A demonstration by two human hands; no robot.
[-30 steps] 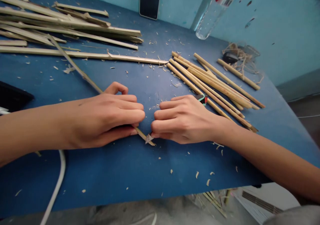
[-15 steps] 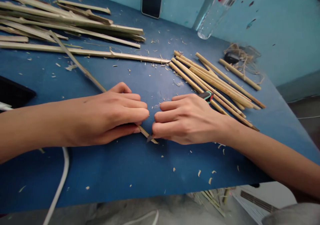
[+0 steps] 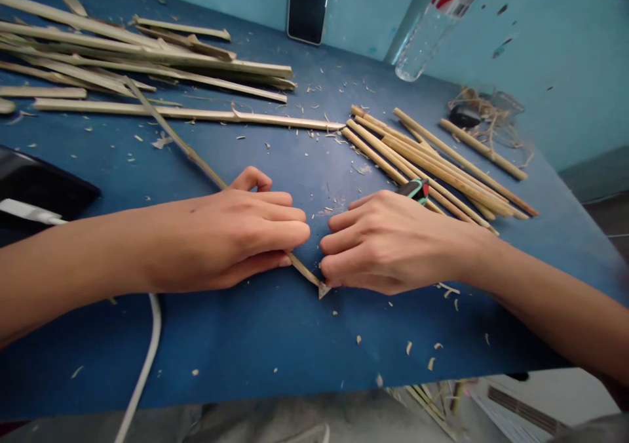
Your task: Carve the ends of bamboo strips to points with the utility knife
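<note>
At the far left, a flat black device (image 3: 54, 184) lies on the tabletop (image 3: 221, 338), with a white cable (image 3: 146, 364) in front of it; more of the device shows than half a second ago, the whole view having slipped sideways. Behind it is a pile of split sticks (image 3: 196, 59), and just in front of that a longer split stick (image 3: 196, 113).

A thin stick (image 3: 191, 154) slants from the pile's front edge toward the near side, passing under the left hand (image 3: 246, 233). That hand's grip is clamped on it close to its near end, as earlier. Against the wall stands a phone (image 3: 308, 4); faint writing now shows on its screen, which was plain dark before.

The right hand (image 3: 378, 243) sits just beside the left, its grip closed round a knife (image 3: 323, 290). The blade has moved along to the thin stick's near tip; half a second ago a short length stuck out past it. A dark green handle (image 3: 415, 191) pokes out behind the hand, near the smooth sticks (image 3: 442, 170), which lie as before. Beyond are a clear bottle (image 3: 422, 43) and tangled string (image 3: 491, 125).
</note>
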